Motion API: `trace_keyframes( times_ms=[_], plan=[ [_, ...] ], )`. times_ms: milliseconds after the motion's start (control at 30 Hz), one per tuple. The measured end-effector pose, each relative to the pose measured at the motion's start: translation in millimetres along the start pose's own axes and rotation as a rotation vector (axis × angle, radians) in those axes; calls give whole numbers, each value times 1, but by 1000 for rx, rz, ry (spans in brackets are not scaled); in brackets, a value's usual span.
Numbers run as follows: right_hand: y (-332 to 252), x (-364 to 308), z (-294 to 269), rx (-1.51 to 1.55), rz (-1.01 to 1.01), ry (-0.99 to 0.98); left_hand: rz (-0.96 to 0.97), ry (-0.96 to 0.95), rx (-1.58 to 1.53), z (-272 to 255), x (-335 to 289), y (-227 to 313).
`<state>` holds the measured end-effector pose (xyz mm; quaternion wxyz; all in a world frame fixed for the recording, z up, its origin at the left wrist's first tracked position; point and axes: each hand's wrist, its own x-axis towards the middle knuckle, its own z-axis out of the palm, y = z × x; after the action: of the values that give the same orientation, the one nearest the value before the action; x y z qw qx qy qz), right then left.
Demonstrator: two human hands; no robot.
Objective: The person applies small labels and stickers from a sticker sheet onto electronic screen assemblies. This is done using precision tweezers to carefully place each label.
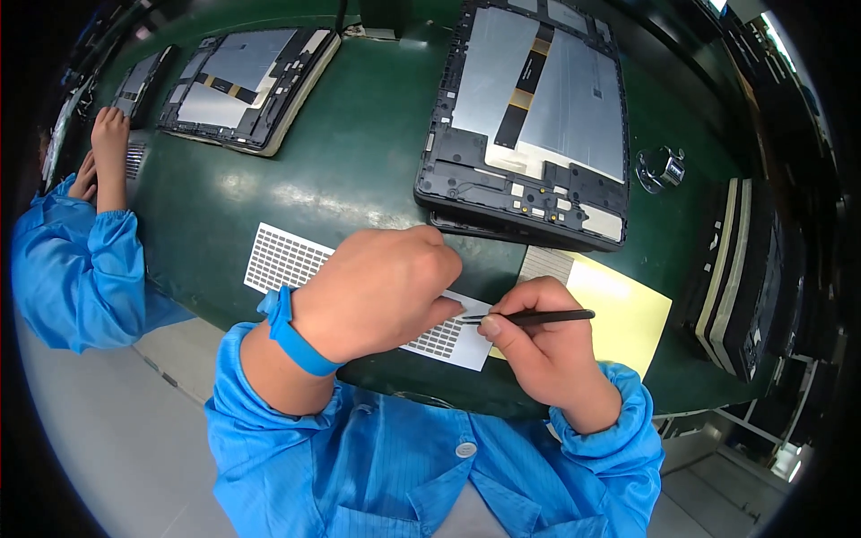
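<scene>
My left hand [381, 282], with a blue strap [300, 342] round its wrist, is closed over a white sheet of small dark rectangular stickers [285, 258]. Its fingers are curled and mostly hidden, and the thumb presses by the sheet's right part. Black tweezers [554, 316] are pinched between the thumb and fingers of my right hand [549, 351]. Their tips point left and meet the sheet right beside my left thumb. Whether a sticker sits between the tips is too small to tell.
Beyond my hands lies a stack of black-framed panels [574, 117] with metal backs. A yellow sheet [619, 309] is by my right hand, near a roll of tape [662, 169]. More panels stand at right [731, 278] and lie at far left [242, 85]. A co-worker's hand [110, 148] is at left.
</scene>
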<state>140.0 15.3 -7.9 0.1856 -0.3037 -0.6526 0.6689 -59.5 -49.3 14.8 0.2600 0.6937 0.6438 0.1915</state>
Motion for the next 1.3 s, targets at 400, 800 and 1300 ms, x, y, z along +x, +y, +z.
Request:
trace_keyframes(
  times_ms=[400,800,1300],
  plan=[
    [7,1,-6,-264,-250,-68,-4,43,6,8,2,-4],
    [-54,18,-31,78,-510,121,101,49,-227,-12,-5,-3],
    [-65,53,-48,-255,-431,42,184,660,-34,2,1,0]
  ],
)
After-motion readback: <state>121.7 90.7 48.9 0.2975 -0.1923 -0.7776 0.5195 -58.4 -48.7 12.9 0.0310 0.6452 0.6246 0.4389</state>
